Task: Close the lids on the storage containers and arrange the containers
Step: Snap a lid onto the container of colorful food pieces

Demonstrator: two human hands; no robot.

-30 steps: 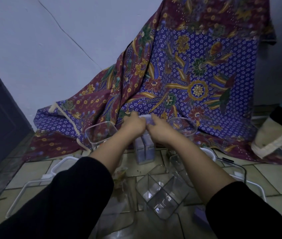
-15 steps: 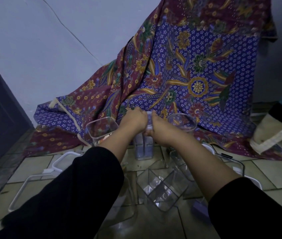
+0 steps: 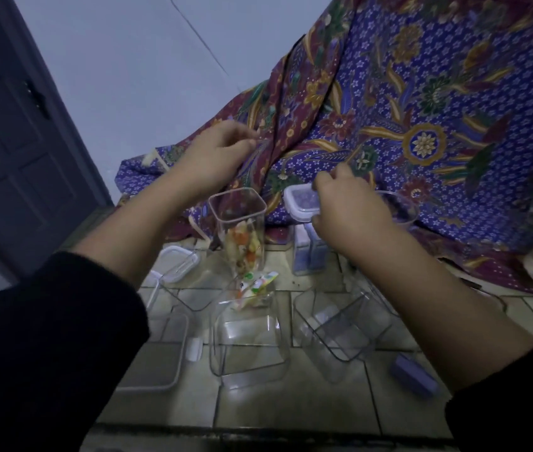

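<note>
Right hand [image 3: 350,207] rests its curled fingers on the far right edge of the white-rimmed lid [image 3: 301,203] that sits on the tall lidded container [image 3: 307,246]; whether the fingers actually pinch the lid's clip I cannot tell, since the hand covers that side. Left hand [image 3: 216,154] hangs apart from everything, up over the patterned cloth [image 3: 421,109], fingers loosely curled, thumb near the forefinger, holding nothing.

Largest of what lies about is that cloth, draped down the wall onto the tiled floor [image 3: 291,409]. Next, the wide open containers nearest the camera: the clear square box [image 3: 249,347] stands mouth up with a few colourful wrappers [image 3: 255,288] at its far rim, and the tilted clear box [image 3: 340,327] to its right leans with its mouth toward the upper left; it looks bare inside. A flat white-framed lid [image 3: 164,353] lies on the tiles at left, another loose lid frame [image 3: 177,259] beyond it.

Two tall containers stand upright, long axes vertical. The open tall container [image 3: 240,233], left of centre, holds orange and pale snack pieces in its lower half. The lidded one, just right of it, shows purplish contents. A small purple block [image 3: 415,376] lies on the floor at lower right.
</note>
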